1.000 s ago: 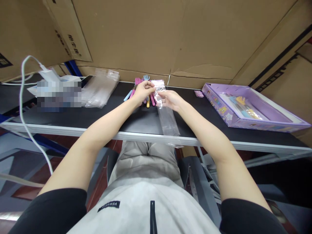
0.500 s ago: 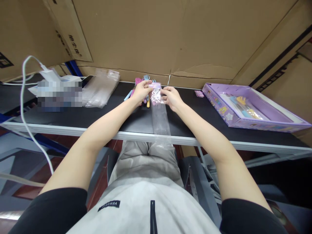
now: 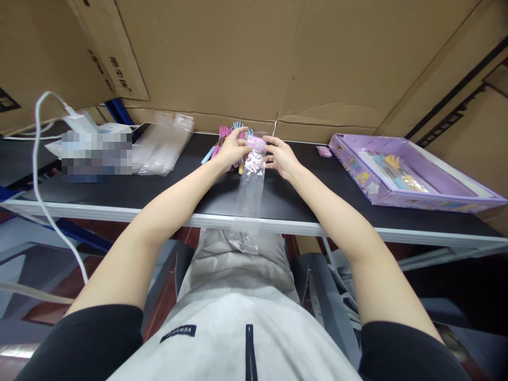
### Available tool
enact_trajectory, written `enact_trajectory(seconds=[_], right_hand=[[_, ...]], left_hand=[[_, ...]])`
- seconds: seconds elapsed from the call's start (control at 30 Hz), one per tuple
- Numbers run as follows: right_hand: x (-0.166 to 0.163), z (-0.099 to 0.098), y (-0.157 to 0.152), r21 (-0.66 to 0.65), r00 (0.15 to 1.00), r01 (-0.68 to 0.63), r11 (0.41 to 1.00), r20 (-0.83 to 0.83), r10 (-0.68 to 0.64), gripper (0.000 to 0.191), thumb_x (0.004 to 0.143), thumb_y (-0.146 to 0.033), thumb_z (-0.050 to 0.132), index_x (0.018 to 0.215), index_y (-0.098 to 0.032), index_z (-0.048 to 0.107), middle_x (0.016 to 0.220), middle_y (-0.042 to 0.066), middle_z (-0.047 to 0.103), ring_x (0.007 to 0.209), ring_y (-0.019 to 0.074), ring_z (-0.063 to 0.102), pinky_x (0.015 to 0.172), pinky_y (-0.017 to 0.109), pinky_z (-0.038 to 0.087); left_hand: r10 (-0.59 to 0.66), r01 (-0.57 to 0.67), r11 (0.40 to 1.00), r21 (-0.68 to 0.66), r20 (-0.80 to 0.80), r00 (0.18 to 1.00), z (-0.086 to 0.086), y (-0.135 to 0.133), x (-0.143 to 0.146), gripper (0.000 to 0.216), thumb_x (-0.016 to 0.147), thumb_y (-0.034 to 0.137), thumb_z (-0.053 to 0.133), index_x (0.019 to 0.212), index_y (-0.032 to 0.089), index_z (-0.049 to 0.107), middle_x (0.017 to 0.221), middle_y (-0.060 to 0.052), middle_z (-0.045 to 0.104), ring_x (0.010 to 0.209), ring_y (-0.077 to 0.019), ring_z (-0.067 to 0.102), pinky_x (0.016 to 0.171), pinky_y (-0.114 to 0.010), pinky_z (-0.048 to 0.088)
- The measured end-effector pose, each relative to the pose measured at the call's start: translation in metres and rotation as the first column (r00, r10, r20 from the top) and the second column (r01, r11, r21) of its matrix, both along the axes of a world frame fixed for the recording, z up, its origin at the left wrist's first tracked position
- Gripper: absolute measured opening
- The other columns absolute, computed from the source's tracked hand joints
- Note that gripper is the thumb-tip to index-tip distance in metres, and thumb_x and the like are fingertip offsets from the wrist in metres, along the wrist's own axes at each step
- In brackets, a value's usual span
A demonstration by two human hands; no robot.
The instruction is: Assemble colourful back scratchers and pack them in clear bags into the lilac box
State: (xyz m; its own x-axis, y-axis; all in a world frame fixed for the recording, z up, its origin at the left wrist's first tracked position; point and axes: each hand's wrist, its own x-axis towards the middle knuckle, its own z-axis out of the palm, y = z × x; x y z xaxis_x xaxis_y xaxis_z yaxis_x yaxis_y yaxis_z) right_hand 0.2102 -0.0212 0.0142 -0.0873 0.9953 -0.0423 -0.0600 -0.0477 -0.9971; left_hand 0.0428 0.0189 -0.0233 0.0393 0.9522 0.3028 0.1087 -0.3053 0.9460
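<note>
A long clear plastic bag (image 3: 251, 193) hangs from my hands over the table's front edge, its lower end above my lap. At its top is a small pink-purple card (image 3: 256, 142); whether the card is fully inside the bag I cannot tell. My left hand (image 3: 234, 150) pinches the upper left corner of the bag and card. On the other side, the bent fingers of my right hand (image 3: 281, 157) hold the right edge. Behind my left hand lie several colourful claw-headed sticks, like back scratchers (image 3: 216, 148), partly hidden by it.
Flat clear bags (image 3: 162, 145) are stacked to the left, beside a white cable (image 3: 36, 143). At the right stands an open purple box (image 3: 413, 201) with bagged claw-headed sticks inside. A small pink card (image 3: 324, 152) lies near it. Cardboard (image 3: 254, 63) walls the back.
The bag's lower end has swung to the left and sits slightly closer to me. The pink-purple card at its top has shifted slightly. Both hands stay in nearly the same place.
</note>
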Motion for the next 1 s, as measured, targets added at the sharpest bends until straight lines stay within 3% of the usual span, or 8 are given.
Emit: enact_trajectory(seconds=[0.3, 0.43, 0.7, 0.87, 1.0], right_hand=[[0.005, 0.002, 0.003, 0.007, 0.999, 0.028, 1.0, 0.028, -0.028, 0.009, 0.097, -0.015, 0.058, 0.098, -0.023, 0.055, 0.077, -0.006, 0.061, 0.05, 0.009, 0.058, 0.058, 0.028, 0.061], [0.008, 0.003, 0.007, 0.012, 0.998, 0.06, 0.998, 0.006, -0.06, 0.016, 0.093, -0.018, 0.066, 0.089, -0.022, 0.052, 0.074, -0.006, 0.059, 0.053, 0.008, 0.057, 0.064, 0.029, 0.063], [0.014, 0.006, 0.016, 0.043, 0.987, 0.146, 0.988, -0.07, -0.143, 0.024, 0.082, -0.007, 0.068, 0.077, -0.02, 0.049, 0.07, -0.003, 0.06, 0.067, 0.0108, 0.061, 0.074, 0.031, 0.064], [0.029, 0.01, 0.033, 0.068, 0.952, 0.29, 0.955, -0.125, -0.28, 0.017, 0.086, -0.011, 0.065, 0.083, -0.02, 0.052, 0.077, -0.003, 0.065, 0.068, 0.0099, 0.064, 0.07, 0.026, 0.062], [0.065, 0.013, 0.055, 0.032, 0.866, 0.487, 0.873, -0.145, -0.478, 0.013, 0.091, -0.013, 0.059, 0.083, -0.02, 0.053, 0.068, -0.005, 0.061, 0.053, 0.0074, 0.056, 0.056, 0.021, 0.056]], left_hand=[[-0.083, 0.083, 0.995, 0.046, 0.008, 0.997, 0.004, -0.004, 0.001, 0.078, 0.075, 0.018, 0.086, 0.145, 0.018, 0.053, 0.091, -0.005, 0.074, 0.062, -0.015, 0.069, 0.064, -0.027, 0.054], [-0.103, 0.102, 0.993, 0.066, 0.012, 0.995, 0.005, -0.008, 0.002, 0.073, 0.078, 0.022, 0.084, 0.144, 0.022, 0.054, 0.09, -0.003, 0.074, 0.059, -0.0128, 0.066, 0.062, -0.025, 0.053], [-0.1, 0.101, 0.994, 0.043, -0.023, 0.995, 0.007, -0.014, 0.004, 0.074, 0.079, 0.02, 0.083, 0.146, 0.019, 0.053, 0.089, -0.004, 0.073, 0.064, -0.017, 0.069, 0.064, -0.03, 0.058], [-0.085, 0.086, 0.996, 0.003, -0.03, 0.996, 0.006, -0.011, 0.003, 0.069, 0.082, 0.011, 0.072, 0.147, 0.02, 0.051, 0.082, 0.0, 0.07, 0.06, -0.0151, 0.067, 0.065, -0.03, 0.059], [0.009, -0.009, 1.0, 0.004, -0.015, 1.0, 0.006, -0.006, 0.001, 0.061, 0.079, 0.005, 0.067, 0.138, 0.017, 0.057, 0.073, 0.002, 0.068, 0.062, -0.0142, 0.066, 0.065, -0.026, 0.056]])
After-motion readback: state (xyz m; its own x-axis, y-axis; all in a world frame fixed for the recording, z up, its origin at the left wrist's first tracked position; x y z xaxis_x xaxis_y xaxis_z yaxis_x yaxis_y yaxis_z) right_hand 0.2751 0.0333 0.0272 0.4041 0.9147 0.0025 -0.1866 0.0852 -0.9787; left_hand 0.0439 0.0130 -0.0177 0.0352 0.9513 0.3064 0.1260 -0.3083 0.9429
